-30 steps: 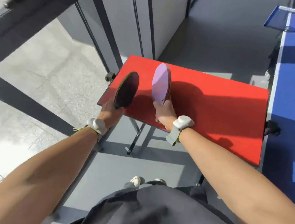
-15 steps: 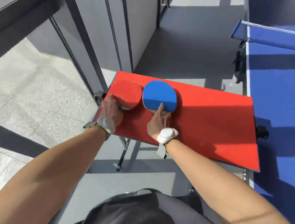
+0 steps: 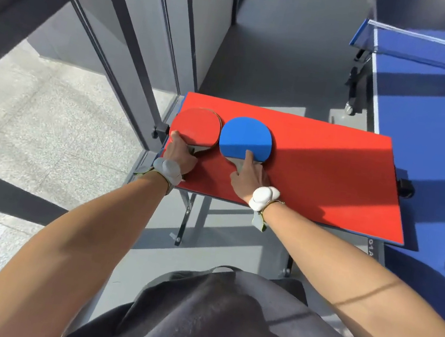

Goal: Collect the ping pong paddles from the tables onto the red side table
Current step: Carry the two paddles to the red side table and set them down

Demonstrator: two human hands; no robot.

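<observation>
Two paddles lie flat side by side on the left end of the red side table (image 3: 324, 171). The red paddle (image 3: 195, 126) is at the table's left edge, and it looks stacked on another paddle beneath. My left hand (image 3: 180, 154) covers its handle, thumb on the blade's rim. The blue paddle (image 3: 245, 137) lies just right of it. My right hand (image 3: 249, 172) rests over its handle with the index finger stretched onto the blue rubber.
A blue ping pong table (image 3: 434, 118) with its net (image 3: 421, 45) stands close on the right of the red table. Dark metal door frames (image 3: 135, 50) and a grey wall rise on the left. Grey floor lies beyond and below.
A second ago both paddles were held upright above the table. They were then laid flat, and my hands stay on the handles. My view has shifted closer.
</observation>
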